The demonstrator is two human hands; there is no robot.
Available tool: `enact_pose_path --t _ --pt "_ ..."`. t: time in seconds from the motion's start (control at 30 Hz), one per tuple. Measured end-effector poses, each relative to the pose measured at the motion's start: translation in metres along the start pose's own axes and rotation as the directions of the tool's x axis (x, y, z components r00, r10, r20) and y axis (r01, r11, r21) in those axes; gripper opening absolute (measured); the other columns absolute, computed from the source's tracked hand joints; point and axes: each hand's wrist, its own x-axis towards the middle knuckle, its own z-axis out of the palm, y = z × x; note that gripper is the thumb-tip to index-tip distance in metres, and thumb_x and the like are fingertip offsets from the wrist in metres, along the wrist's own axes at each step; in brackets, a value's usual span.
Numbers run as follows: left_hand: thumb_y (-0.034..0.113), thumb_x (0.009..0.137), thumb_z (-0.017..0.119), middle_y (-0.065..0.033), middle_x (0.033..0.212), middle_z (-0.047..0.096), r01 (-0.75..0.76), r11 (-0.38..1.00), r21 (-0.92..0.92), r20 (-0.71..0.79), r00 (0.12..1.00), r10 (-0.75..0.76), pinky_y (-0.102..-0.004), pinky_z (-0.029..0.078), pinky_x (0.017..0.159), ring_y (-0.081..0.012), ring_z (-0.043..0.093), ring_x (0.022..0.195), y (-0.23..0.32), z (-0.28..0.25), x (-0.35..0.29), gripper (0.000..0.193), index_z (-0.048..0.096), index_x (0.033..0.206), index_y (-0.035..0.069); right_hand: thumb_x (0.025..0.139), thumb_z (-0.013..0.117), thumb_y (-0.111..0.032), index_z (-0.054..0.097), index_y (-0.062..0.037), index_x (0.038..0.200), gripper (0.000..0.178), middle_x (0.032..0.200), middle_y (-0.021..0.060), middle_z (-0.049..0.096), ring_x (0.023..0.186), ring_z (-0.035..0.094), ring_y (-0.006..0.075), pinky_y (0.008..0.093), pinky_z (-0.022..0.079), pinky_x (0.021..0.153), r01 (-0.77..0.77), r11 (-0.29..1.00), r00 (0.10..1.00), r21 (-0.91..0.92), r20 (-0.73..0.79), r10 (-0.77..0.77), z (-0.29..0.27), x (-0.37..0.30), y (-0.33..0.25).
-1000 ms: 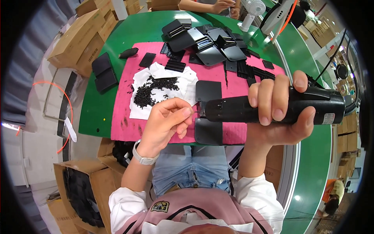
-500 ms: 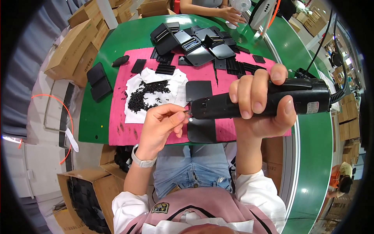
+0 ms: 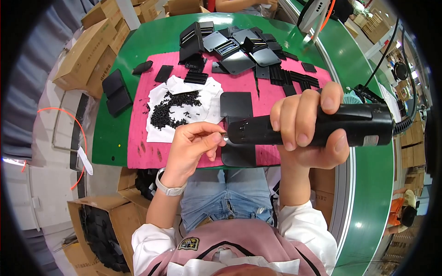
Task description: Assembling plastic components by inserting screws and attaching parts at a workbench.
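Note:
My right hand (image 3: 311, 126) is wrapped round a black corded electric screwdriver (image 3: 361, 122), held level with its nose pointing left. At that nose, the thumb and fingers of my left hand (image 3: 193, 142) are pinched together. What they hold by the bit is too small to make out. Beneath the tool lies a black part with two flat plates (image 3: 238, 154), partly covered by the driver. Small black screws (image 3: 168, 115) are heaped on a white cloth (image 3: 159, 134) beyond my left hand. The cloth rests on a pink mat (image 3: 140, 99).
Black plates and slotted parts (image 3: 237, 60) are piled at the mat's far side. Another black part (image 3: 117, 94) sits on the green table (image 3: 161, 30) at left. Cardboard boxes (image 3: 83, 57) stand beyond it. The driver's cord (image 3: 409, 103) runs up at right. A co-worker's arm (image 3: 232, 4) shows at the far edge.
The driver and my right hand have shifted slightly right and down. My left hand stays pinched at the nose. The co-worker's hand and the small white fan have moved back from the table's far edge.

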Motion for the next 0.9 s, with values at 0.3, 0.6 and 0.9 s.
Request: enact_pose_path --t 0.3,0.6,0.9 --pt "0.001 0.081 0.067 -0.0059 0.075 0.061 0.053 0.979 0.199 0.048 0.997 -0.063 -0.0189 0.046 0.051 -0.0066 0.055 0.060 0.016 0.012 -0.002 0.031 0.055 0.109 -0.002 0.084 0.056 -0.026 0.046 -0.0081 0.109 0.032 0.064 0.0025 0.052 0.049 0.048 0.0144 0.0308 0.040 0.055 -0.029 0.996 1.000 0.086 -0.005 0.029 -0.011 0.005 0.000" --pt "0.005 0.087 0.061 -0.0024 0.072 0.054 0.058 0.919 0.391 -0.098 0.995 -0.021 -0.0203 0.040 0.052 -0.0062 0.050 0.061 0.008 0.009 0.015 0.045 0.039 0.126 -0.004 0.083 0.055 -0.023 0.047 -0.0032 0.105 0.030 0.060 0.0038 0.048 0.044 0.041 0.0121 0.0285 0.034 0.048 -0.188 0.927 0.981 -0.324 -0.100 0.164 -0.032 0.012 -0.013" --pt "0.004 0.084 0.061 -0.0005 0.067 0.051 0.144 0.856 0.497 -0.072 0.990 -0.125 -0.0197 0.041 0.050 -0.0056 0.052 0.061 0.000 0.012 0.031 0.052 0.036 0.129 -0.008 0.074 0.067 -0.011 0.051 0.0022 0.092 0.027 0.060 0.0056 0.053 0.044 0.047 0.0109 0.0233 0.038 0.043 -0.247 0.935 0.957 -0.253 -0.217 0.194 -0.025 0.016 -0.009"
